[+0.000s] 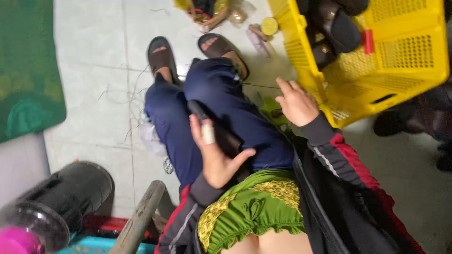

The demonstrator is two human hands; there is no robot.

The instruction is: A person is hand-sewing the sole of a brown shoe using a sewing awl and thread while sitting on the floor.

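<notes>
Left hand (217, 157) wraps a dark sandal (221, 134) on the lap, beside the yellow crate (414, 56); right hand (295, 102) open, empty, at the crate's near corner; steady the sandal before shifting grip, I'd say.

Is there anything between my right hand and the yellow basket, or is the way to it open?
Nothing visible stands between them. The right hand is right beside the lower left corner of the yellow basket, fingers spread and empty. The left hand rests on the lap, holding a dark slim tool.
</notes>
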